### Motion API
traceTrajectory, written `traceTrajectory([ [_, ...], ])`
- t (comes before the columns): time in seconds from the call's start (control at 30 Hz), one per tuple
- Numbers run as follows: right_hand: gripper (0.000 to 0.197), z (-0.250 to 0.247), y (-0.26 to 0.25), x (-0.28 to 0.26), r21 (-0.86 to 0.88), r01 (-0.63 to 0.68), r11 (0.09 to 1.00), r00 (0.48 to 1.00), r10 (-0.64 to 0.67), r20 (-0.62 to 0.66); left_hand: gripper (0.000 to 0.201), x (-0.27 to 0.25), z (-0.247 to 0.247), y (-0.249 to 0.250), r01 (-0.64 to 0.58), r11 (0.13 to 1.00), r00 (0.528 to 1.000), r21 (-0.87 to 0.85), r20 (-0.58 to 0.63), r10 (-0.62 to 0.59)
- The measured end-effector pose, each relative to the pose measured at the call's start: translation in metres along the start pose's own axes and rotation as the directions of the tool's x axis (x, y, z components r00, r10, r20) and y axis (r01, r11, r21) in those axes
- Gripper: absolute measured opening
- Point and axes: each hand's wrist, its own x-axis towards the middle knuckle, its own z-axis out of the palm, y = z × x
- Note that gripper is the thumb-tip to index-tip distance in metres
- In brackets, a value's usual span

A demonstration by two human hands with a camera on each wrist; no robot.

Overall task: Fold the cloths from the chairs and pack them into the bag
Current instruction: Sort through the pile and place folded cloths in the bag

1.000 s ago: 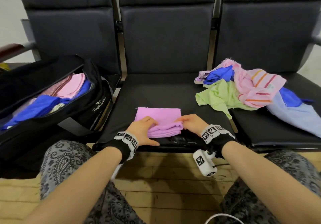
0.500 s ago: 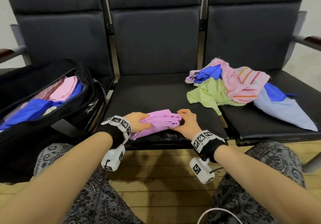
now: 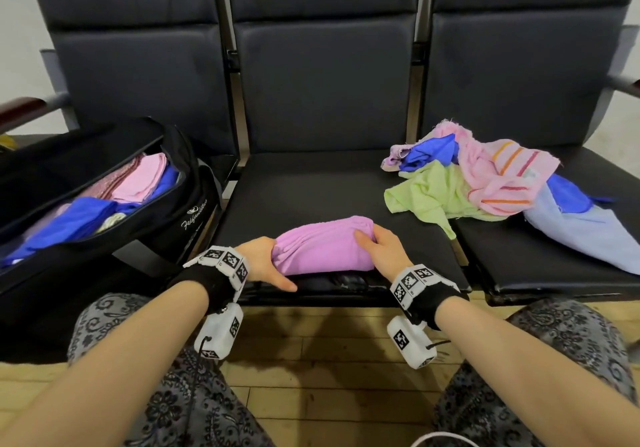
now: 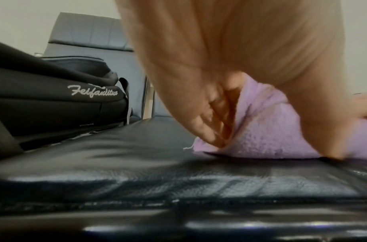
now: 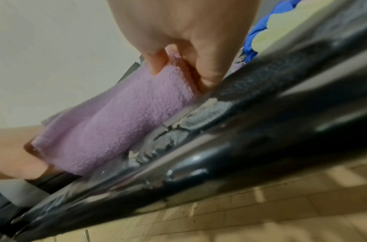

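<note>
A folded purple cloth (image 3: 322, 245) sits near the front edge of the middle chair seat (image 3: 311, 186), raised slightly. My left hand (image 3: 263, 263) grips its left end and my right hand (image 3: 377, 250) grips its right end, thumb on top. The left wrist view shows the purple cloth (image 4: 267, 127) held between my thumb and fingers (image 4: 207, 129). In the right wrist view my fingers (image 5: 207, 65) pinch the purple cloth (image 5: 116, 124) just above the worn seat edge. The open black bag (image 3: 104, 235) on the left chair holds folded pink and blue cloths.
A loose pile of cloths (image 3: 485, 183), green, pink striped, blue and light blue, lies across the middle and right seats. The bag (image 4: 54, 98) stands close on the left. Wooden floor (image 3: 311, 360) and my patterned trousers are below the seat edge.
The purple cloth has gone from a flat fold to a thicker bundle, and both hands have closed round its ends and lifted it a little off the seat.
</note>
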Motion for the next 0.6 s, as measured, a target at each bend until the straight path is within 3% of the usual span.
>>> traceTrajectory([
  [0.13, 0.022, 0.003, -0.002, 0.013, -0.086, -0.067, 0.994, 0.997, 0.065, -0.031, 0.025, 0.002, 0.007, -0.012, -0.034, 0.995, 0.989, -0.091, -0.146, 0.021],
  [0.23, 0.028, 0.006, -0.006, 0.022, -0.212, -0.165, 0.963, 0.986, 0.155, -0.062, 0.042, 0.008, 0.012, -0.006, 0.012, 0.978, 0.974, -0.210, -0.219, -0.058],
  [0.33, 0.042, 0.008, -0.010, 0.026, -0.338, -0.243, 0.909, 0.970, 0.233, -0.073, 0.044, 0.017, 0.019, 0.006, 0.133, 0.970, 0.935, -0.206, -0.298, -0.191],
  [0.47, 0.043, 0.010, -0.016, 0.029, -0.378, -0.313, 0.871, 0.950, 0.286, -0.127, 0.048, 0.036, 0.025, 0.019, 0.351, 0.921, 0.871, -0.171, -0.303, -0.388],
  [0.6, 0.041, 0.015, -0.019, 0.028, -0.399, -0.331, 0.855, 0.943, 0.294, -0.154, 0.048, 0.047, 0.025, 0.022, 0.429, 0.898, 0.851, -0.099, -0.290, -0.438],
])
